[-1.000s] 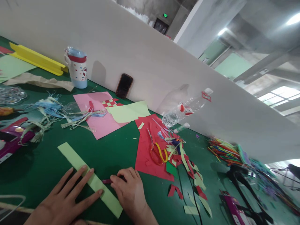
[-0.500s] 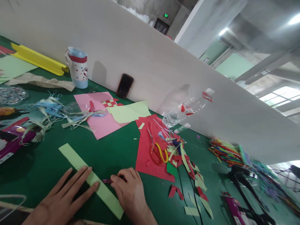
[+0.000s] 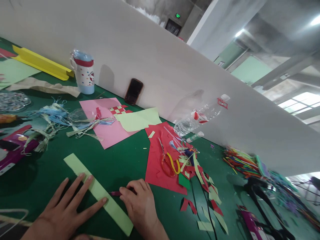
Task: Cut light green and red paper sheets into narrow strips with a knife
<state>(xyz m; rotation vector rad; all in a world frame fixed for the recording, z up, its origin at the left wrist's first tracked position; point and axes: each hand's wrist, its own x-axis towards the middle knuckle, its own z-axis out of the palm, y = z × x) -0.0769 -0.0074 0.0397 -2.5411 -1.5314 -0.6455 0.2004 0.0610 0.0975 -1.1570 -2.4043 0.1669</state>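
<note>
A: Head view. Left hand (image 3: 66, 208), how placed?
B: Palm down, fingers spread apart. Thumb and two fingertips rest on a pale green paper strip (image 3: 116, 211); another finger lies off its edge.
A: Position of the strip?
B: Flat on the green table (image 3: 130, 160), directly before the person. Slants from upper left to lower right, between the hands. Lower end just beside the right hand (image 3: 141, 201).
A: Fingers of that right hand?
B: Curled in, thumb and fingers gripping a short purple object (image 3: 115, 193). Tip sticks out toward the strip's right edge, very near. Contact: cannot tell. Rest of it hidden in the grip; kind uncertain.
A: Surroundings?
B: Right of the hands, a red sheet (image 3: 153, 175) with scissors (image 3: 164, 154) on top, blades pointing away, one handle ring red, one yellow. Cut paper scraps (image 3: 213, 195) alongside. Beyond the strip, a pink sheet (image 3: 107, 138), partly under a pale green sheet (image 3: 140, 118); loose tassels (image 3: 53, 113) trail onto it from the left.
A: Along the wall (image 3: 155, 63)?
B: Phone (image 3: 134, 91) leaning, clear bottle (image 3: 197, 117) tilted, lidded cup (image 3: 86, 75) upright.
</note>
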